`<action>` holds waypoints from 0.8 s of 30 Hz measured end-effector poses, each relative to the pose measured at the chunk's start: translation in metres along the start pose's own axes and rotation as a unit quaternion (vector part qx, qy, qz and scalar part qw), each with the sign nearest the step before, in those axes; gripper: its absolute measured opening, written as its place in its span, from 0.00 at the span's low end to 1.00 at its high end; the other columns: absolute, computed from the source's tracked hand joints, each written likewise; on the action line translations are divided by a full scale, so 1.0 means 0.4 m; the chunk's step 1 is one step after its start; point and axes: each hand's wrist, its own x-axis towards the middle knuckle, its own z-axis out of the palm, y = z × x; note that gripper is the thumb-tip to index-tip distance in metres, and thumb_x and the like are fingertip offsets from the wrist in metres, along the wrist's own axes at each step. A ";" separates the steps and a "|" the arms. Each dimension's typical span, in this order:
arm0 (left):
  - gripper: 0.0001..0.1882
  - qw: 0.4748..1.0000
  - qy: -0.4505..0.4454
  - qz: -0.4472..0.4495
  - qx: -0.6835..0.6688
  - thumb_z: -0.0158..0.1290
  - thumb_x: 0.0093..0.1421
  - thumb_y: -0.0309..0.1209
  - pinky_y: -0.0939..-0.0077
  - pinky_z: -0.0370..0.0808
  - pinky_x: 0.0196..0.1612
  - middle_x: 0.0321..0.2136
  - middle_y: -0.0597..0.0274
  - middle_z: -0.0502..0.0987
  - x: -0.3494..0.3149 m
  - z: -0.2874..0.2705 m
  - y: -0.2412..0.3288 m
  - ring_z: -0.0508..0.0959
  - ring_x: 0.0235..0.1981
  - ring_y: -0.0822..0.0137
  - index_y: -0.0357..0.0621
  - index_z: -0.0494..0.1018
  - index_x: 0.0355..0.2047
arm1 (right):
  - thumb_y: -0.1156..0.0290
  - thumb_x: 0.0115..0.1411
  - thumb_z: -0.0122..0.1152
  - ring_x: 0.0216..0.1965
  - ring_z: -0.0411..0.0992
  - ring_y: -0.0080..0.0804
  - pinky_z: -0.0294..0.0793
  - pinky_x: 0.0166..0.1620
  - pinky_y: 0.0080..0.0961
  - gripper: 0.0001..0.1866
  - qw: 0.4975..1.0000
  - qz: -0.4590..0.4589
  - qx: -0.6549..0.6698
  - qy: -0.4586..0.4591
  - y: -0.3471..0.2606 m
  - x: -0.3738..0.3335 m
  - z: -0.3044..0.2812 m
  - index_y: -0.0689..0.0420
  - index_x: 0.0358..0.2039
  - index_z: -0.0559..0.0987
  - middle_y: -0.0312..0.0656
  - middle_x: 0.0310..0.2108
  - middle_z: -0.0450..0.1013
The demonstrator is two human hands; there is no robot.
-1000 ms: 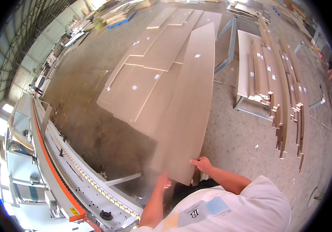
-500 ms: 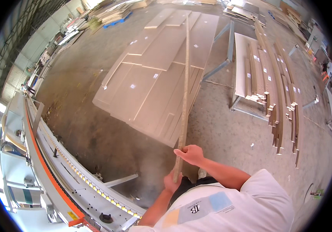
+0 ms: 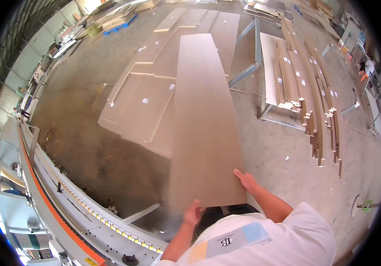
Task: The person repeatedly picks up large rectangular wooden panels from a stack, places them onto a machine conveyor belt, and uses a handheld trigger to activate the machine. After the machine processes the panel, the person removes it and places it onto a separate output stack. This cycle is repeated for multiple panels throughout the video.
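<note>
One long brown board (image 3: 206, 119), two hands on it

Board held out in front of the person in the white shirt (image 3: 270, 235); near end close to the waist, far end reaching out above the stack of flat panels (image 3: 128, 95). Cannot tell whether it touches them. Left hand (image 3: 192, 213) grasps the near edge, left of its middle, thumb on the top face. Right hand (image 3: 247, 180) grasps the right long edge near the close corner, thumb on top; other fingers mostly hidden.

Panels overlap in steps, small white labels on several. Right of them, narrow strips (image 3: 294, 82) lie bunched lengthwise on a metal stand (image 3: 257, 46), ends uneven. To the left, a long machine (image 3: 88, 221) with an orange stripe. Far back, piled wood (image 3: 115, 22) by a blue pallet (image 3: 120, 30).
</note>
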 end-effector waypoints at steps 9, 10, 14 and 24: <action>0.17 0.989 0.023 0.034 -0.144 0.54 0.68 0.30 0.52 0.80 0.54 0.51 0.49 0.79 -0.048 -0.058 0.020 0.81 0.50 0.55 0.36 0.72 0.54 | 0.33 0.63 0.56 0.44 0.76 0.40 0.75 0.45 0.37 0.43 0.998 0.006 0.036 -0.057 -0.078 -0.063 0.216 0.68 0.51 0.79 0.49 0.46 0.79; 0.16 0.990 0.062 0.030 -0.121 0.54 0.68 0.29 0.54 0.81 0.51 0.49 0.49 0.80 -0.073 -0.041 0.023 0.81 0.48 0.55 0.35 0.72 0.53 | 0.33 0.64 0.56 0.43 0.76 0.38 0.76 0.44 0.36 0.42 0.995 0.027 0.032 -0.093 -0.094 -0.090 0.257 0.67 0.51 0.78 0.48 0.46 0.79; 0.13 0.972 0.208 0.096 -0.058 0.58 0.63 0.33 0.64 0.82 0.34 0.34 0.54 0.81 -0.124 -0.097 0.089 0.82 0.32 0.60 0.36 0.75 0.41 | 0.36 0.66 0.55 0.45 0.76 0.35 0.77 0.45 0.36 0.33 0.966 0.044 0.069 -0.245 -0.109 -0.139 0.430 0.56 0.51 0.79 0.40 0.48 0.78; 0.12 0.875 0.445 0.166 -0.090 0.60 0.63 0.34 0.71 0.76 0.37 0.36 0.61 0.83 -0.536 -0.499 0.090 0.80 0.35 0.67 0.38 0.81 0.40 | 0.36 0.64 0.58 0.49 0.75 0.35 0.75 0.47 0.38 0.38 0.948 0.023 -0.040 -0.315 -0.286 -0.050 0.548 0.54 0.61 0.67 0.38 0.50 0.77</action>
